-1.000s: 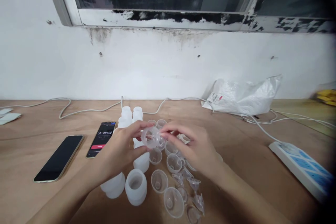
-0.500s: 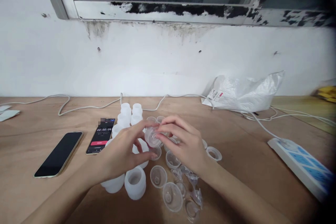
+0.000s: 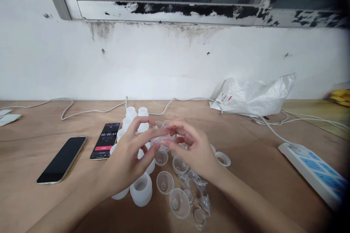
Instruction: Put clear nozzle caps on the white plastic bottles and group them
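Observation:
Between my two hands, above the table, is a clear plastic cup, now seen nearly edge-on. My left hand is curled with its fingertips on the cup's left side. Fingers of my right hand pinch it from the right, the thumb along its near edge. Whether a smaller piece sits inside it is hard to make out. White translucent jars stand in rows by my left hand. Several loose clear cups lie below the hands, beside small clear funnel-like pieces. A translucent ring lies right of my right hand.
Two phones lie on the left, a dark one and one showing a running timer. A white cable runs along the wall. At the right are a plastic bag and a power strip.
The cup has turned from its round opening facing me to nearly edge-on. My right fingers moved from its inside to its rim and side. The view tilted slightly down early on.

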A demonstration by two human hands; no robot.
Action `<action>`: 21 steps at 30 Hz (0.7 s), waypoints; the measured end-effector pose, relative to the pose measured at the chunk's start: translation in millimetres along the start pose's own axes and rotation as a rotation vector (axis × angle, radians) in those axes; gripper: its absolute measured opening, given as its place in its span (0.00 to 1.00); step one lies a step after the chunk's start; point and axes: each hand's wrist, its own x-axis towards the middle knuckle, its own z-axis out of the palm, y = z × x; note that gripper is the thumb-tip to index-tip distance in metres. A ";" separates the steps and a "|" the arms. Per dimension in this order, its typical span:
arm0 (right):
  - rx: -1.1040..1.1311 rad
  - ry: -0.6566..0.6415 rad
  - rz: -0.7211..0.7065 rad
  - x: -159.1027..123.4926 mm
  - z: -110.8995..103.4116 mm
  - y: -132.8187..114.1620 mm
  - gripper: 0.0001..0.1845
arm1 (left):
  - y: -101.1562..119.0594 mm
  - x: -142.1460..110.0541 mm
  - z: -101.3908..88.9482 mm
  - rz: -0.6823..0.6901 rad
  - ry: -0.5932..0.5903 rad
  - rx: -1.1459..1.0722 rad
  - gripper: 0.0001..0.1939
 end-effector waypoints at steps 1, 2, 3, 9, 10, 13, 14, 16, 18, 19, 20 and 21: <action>0.013 -0.006 0.003 0.0 0.1 -0.5 0.10 | 0.0 -0.3 0.0 0.004 0.007 0.019 0.14; 0.014 -0.005 -0.007 -0.1 0.4 -1.0 0.10 | -0.4 -0.7 0.4 0.003 0.020 0.027 0.14; 0.007 0.003 -0.028 -0.4 0.8 -1.6 0.10 | -1.1 -1.0 1.1 -0.001 0.038 0.026 0.13; -0.129 0.112 -0.267 -3.4 2.5 -7.3 0.11 | -4.2 -3.2 4.9 0.032 0.083 0.023 0.10; -0.155 0.126 -0.305 -3.9 2.6 -8.1 0.12 | -4.4 -3.6 5.4 0.041 0.089 0.028 0.10; -0.240 0.173 -0.410 -4.9 2.7 -9.4 0.13 | -5.2 -4.6 7.6 0.100 0.150 0.025 0.11; -0.269 0.188 -0.446 -5.1 2.9 -9.5 0.13 | -5.7 -4.9 8.5 0.128 0.171 0.026 0.11; -0.324 0.204 -0.512 -5.5 3.3 -9.3 0.13 | -7.2 -5.4 9.4 0.176 0.209 0.038 0.11; -0.364 0.206 -0.548 -5.5 3.7 -8.5 0.14 | -9.3 -5.7 8.6 0.194 0.212 0.062 0.11; -0.382 0.207 -0.556 -5.4 3.9 -7.8 0.14 | -10.6 -5.8 7.5 0.201 0.198 0.072 0.11; -0.397 0.208 -0.562 -5.2 4.2 -6.7 0.14 | -12.0 -5.8 6.2 0.207 0.174 0.082 0.11; -0.411 0.211 -0.568 -5.2 4.4 -5.4 0.14 | -13.6 -5.8 4.7 0.215 0.146 0.093 0.11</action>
